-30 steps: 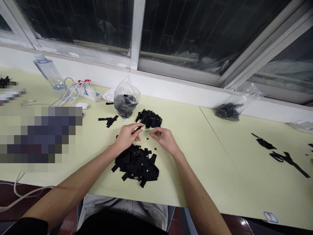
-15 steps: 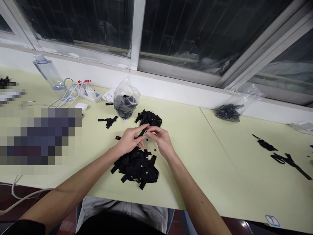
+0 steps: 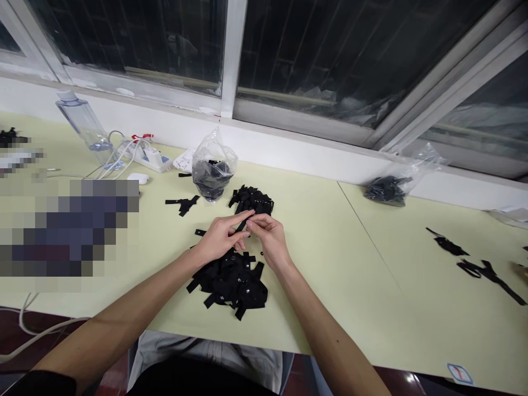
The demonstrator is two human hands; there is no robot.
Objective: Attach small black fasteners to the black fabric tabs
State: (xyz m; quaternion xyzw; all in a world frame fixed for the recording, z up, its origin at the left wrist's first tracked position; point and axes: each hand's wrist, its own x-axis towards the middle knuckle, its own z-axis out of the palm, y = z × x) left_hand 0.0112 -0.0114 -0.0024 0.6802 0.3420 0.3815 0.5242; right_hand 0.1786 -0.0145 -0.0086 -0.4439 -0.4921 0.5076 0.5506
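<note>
1. Head view shows the left hand (image 3: 220,237) and the right hand (image 3: 269,240) brought together over the pale green tabletop (image 3: 338,264), fingertips meeting on one small black strip (image 3: 244,223).
2. Both hands are narrowed to a pinch on that strip, which is lifted just above the tabletop, between the near pile (image 3: 231,279) and the far pile (image 3: 251,200). Whether the right hand also holds some small part is too fine to tell.
3. Judging by how the loose pieces lie limp and crumpled, the strip is light, soft and floppy. It will likely bend away from a push, so a fingertip pinch near its end, with the other hand steadying the middle, suits it best.
4. A tiny dark ring (image 3: 261,253) lies on the tabletop just right of the hands; it looks easy to flick away or lose.
5. Farther off stand a clear bag of black pieces (image 3: 213,165), a water bottle (image 3: 84,124) and a power strip (image 3: 150,155) to the left, and a second bag (image 3: 398,179) well to the right.
</note>
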